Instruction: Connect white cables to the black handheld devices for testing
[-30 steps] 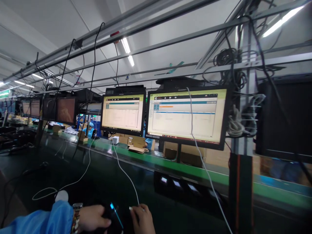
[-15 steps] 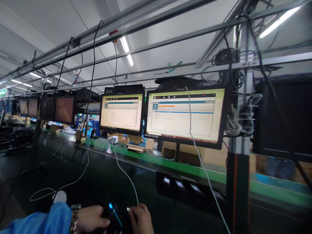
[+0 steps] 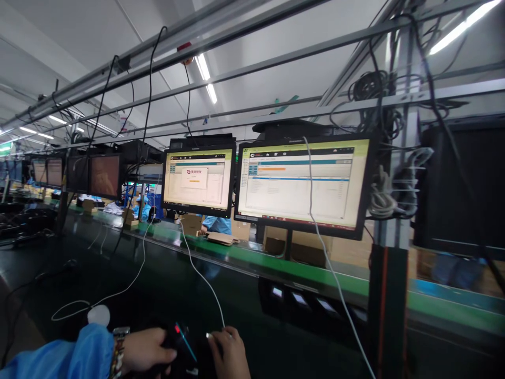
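Observation:
At the bottom edge my left hand [image 3: 147, 349], with a blue sleeve and a wristband, is wrapped round a dark phone [image 3: 182, 343] whose edge shows a small red and blue light. Just right of it, my right hand [image 3: 229, 351] pinches the plug end of a white cable [image 3: 199, 273], held against the phone's side. The cable rises from my fingers to the rail under the left monitor [image 3: 198, 180]. Both hands rest low over the dark bench top [image 3: 165, 289].
Two lit monitors face me, the right monitor [image 3: 302, 181] crossed by another white cable [image 3: 315, 221]. A green conveyor belt [image 3: 276, 263] runs behind with cardboard boxes; a person in blue works beyond it. A white round object [image 3: 98, 315] lies left. A black post [image 3: 386, 310] stands right.
A pop-up window has appeared on the left monitor. The phone's light has turned from blue to red and blue. A person in blue now shows behind the belt.

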### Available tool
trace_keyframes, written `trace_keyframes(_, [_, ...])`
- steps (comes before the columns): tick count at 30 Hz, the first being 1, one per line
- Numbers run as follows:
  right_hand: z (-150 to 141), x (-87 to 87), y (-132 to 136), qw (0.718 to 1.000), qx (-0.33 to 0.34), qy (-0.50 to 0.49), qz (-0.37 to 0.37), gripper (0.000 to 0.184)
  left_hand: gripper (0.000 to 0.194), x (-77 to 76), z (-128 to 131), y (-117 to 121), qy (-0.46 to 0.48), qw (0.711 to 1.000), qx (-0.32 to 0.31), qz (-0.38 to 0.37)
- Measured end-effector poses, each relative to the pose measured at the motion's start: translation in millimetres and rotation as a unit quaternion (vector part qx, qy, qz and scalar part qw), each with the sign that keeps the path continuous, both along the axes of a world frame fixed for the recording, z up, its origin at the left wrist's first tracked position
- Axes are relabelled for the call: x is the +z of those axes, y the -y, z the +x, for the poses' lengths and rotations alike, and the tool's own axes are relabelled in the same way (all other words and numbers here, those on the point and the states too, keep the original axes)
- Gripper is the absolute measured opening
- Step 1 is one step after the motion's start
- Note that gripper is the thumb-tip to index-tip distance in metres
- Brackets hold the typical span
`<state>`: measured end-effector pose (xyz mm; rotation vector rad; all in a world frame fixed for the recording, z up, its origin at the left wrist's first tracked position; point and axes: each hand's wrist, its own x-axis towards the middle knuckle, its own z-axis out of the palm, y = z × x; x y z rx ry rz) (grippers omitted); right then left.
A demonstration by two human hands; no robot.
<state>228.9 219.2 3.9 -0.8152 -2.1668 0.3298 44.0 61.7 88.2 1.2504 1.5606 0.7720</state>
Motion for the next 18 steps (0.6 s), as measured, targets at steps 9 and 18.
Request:
trace_keyframes(9, [-2,-9.0,-5,0.999,0.006,-0.033,0.024,0.022,0.06,13.0,14,8,-0.001,1.0,-0.001,-0.007])
trace_keyframes(18, [10,7.5,0,1.0,0.014,-0.012,0.004,0.026,0.05,23.5,-81,-13,-0.242,0.946,0.199,0.083])
